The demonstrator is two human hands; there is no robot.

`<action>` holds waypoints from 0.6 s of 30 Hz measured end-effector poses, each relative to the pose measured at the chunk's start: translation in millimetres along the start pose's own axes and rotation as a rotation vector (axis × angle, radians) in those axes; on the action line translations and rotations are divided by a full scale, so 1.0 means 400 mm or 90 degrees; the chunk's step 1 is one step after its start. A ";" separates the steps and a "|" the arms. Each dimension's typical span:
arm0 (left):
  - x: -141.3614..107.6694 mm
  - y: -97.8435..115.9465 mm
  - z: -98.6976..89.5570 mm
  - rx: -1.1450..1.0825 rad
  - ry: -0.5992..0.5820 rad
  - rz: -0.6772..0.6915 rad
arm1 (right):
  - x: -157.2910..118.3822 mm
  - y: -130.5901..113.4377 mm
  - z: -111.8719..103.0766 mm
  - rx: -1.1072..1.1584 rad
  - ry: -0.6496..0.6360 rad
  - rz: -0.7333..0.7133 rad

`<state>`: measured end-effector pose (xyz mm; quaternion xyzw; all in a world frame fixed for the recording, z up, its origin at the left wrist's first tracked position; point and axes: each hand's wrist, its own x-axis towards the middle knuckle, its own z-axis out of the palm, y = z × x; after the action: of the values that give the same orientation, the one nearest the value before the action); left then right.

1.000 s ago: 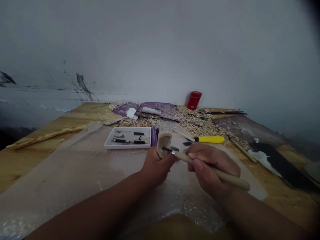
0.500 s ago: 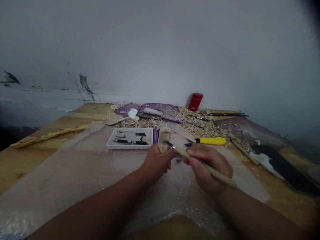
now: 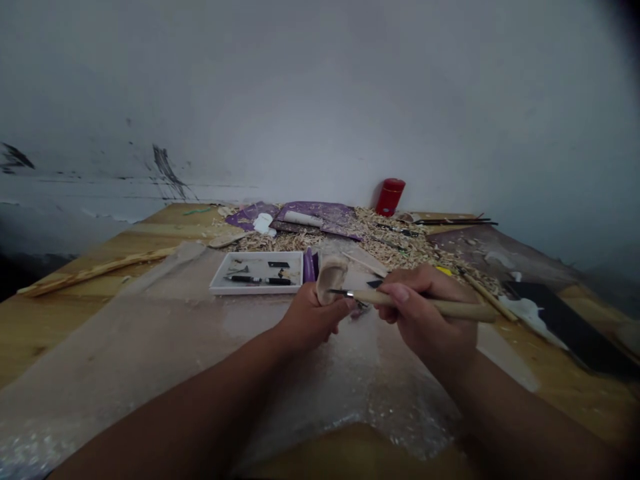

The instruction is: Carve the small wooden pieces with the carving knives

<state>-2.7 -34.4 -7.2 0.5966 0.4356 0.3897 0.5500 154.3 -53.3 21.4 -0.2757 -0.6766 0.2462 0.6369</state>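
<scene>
My left hand (image 3: 313,319) is closed around a pale wooden piece (image 3: 331,273) with a hollowed, bowl-like face. In my right hand (image 3: 430,307) is a carving knife (image 3: 457,309) with a round wooden handle and a short dark blade. The blade points left and its tip lies at the hollow of the wood; whether it is cutting in cannot be made out. Beyond my right hand a second dark blade (image 3: 374,283) shows, and a bit of yellow handle (image 3: 443,271) peeks out past the knuckles.
A white tray (image 3: 215,288) with blades and black tools sits left of the wood. Wood shavings (image 3: 385,233) heap along the back, near a red container (image 3: 391,197). Bubble wrap (image 3: 165,347) covers the table's front; a black flat piece (image 3: 565,327) lies at right.
The knife has swung from a slant to nearly level, its blade tip slightly lower on the wood. My right hand has turned and now covers most of the yellow handle. The view has shifted slightly.
</scene>
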 end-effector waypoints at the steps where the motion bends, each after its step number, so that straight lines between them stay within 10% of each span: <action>1: -0.001 0.000 0.003 0.001 0.002 0.000 | 0.001 -0.007 -0.001 -0.040 -0.015 -0.036; 18: -0.021 0.020 0.037 -0.162 0.067 -0.008 | -0.012 -0.037 0.048 -0.366 -0.101 -0.405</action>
<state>9.3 -47.0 -0.5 0.4977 0.4147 0.4693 0.6001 134.6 -67.0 26.9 -0.1996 -0.8156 -0.1401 0.5247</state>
